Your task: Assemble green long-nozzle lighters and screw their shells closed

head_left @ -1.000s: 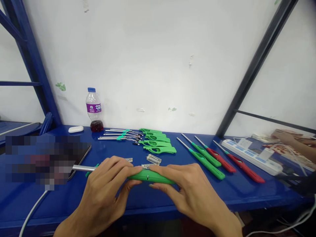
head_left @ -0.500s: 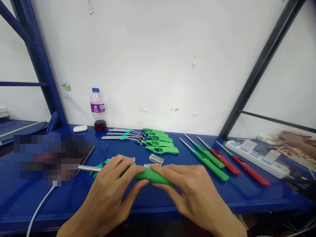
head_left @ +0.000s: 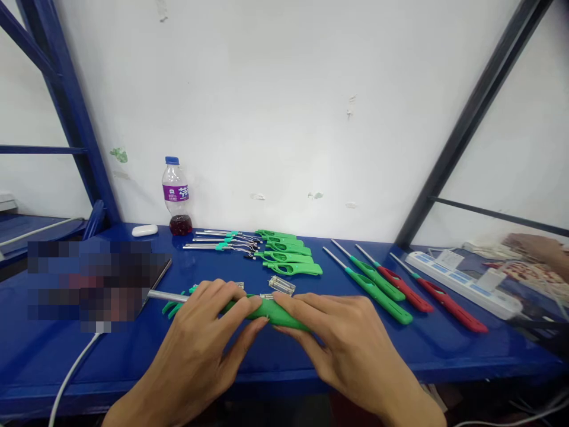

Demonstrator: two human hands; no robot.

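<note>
Both my hands grip one green long-nosed lighter (head_left: pixel 280 314) above the front part of the blue table. My left hand (head_left: pixel 208 332) is closed around its front half, and the metal tube (head_left: pixel 166 295) sticks out to the left past the knuckles. My right hand (head_left: pixel 342 338) pinches the handle's rear end, thumb below and fingers on top. Just behind the fingers lies a clear plastic fuel tank (head_left: pixel 281 285). Small teal-green parts (head_left: pixel 171 307) sit left of my left hand, partly hidden. My palms cover much of the lighter.
Green handle shells (head_left: pixel 293 269) and metal tubes with wires (head_left: pixel 207 247) lie at the back. Several green and red lighters (head_left: pixel 377 296) lie right, beside a white power strip (head_left: pixel 466 287). A bottle (head_left: pixel 176 198), white case (head_left: pixel 144 230) and blurred-out device with a cable (head_left: pixel 73 367) are left.
The lighter has tilted slightly, its tube end now a little higher and further right. My left thumb has shifted up along its lower edge. Both hands keep their hold.
</note>
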